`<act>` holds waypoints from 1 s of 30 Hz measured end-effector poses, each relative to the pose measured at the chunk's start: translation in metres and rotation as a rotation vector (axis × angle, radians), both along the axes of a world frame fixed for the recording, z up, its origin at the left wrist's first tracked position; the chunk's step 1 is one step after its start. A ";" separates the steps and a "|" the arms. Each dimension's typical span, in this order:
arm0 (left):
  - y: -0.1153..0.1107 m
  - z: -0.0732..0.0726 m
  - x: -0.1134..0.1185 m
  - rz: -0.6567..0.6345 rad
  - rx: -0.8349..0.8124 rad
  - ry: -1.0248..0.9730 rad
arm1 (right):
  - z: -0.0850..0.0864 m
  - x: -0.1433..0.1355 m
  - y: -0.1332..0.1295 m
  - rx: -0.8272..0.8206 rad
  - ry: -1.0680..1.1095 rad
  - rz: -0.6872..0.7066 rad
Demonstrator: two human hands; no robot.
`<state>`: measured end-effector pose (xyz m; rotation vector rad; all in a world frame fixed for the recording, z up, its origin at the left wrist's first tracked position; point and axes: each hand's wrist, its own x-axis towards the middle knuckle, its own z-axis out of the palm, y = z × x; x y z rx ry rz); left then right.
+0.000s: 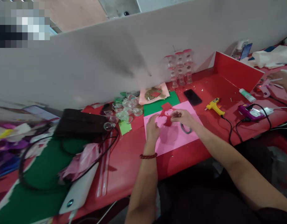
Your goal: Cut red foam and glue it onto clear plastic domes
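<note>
A pink sheet (178, 141) lies on the red table, partly over a green sheet. Above its left part is my left hand (152, 126), its fingers curved beside a cut red paper piece (168, 119). My right hand (183, 116) is at the right side of that red paper, with thumb and fingertips pinched together; what lies between them is too small to make out. A grey ring-shaped item (185, 128) rests on the pink sheet just below my right hand. The left hand's fingertips are blurred, and whether they hold the paper is unclear.
Clear plastic cups (128, 107) and a dark bag (80, 123) stand at the left. Stacked cups (180, 68) are by the wall. A phone (192, 97), a yellow glue gun (215, 107) and a purple device (251, 112) lie right. Another person's hand (282, 79) is at far right.
</note>
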<state>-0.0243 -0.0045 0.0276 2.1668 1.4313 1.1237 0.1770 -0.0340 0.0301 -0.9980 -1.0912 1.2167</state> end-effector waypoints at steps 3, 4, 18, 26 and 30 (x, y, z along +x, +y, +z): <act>-0.004 -0.002 0.008 -0.023 0.081 0.096 | -0.002 -0.006 -0.007 0.032 -0.303 -0.027; -0.006 -0.002 0.010 -0.032 0.070 0.082 | -0.001 -0.007 -0.009 0.050 -0.464 -0.055; 0.009 -0.017 0.009 0.104 -0.179 -0.485 | 0.007 0.050 0.007 -0.041 -0.624 -0.566; 0.002 -0.013 0.009 0.143 -0.246 -0.417 | 0.008 0.039 -0.004 -0.031 -1.127 -0.346; 0.005 -0.012 0.012 0.073 -0.129 -0.289 | 0.008 0.039 -0.003 -0.027 -1.173 -0.335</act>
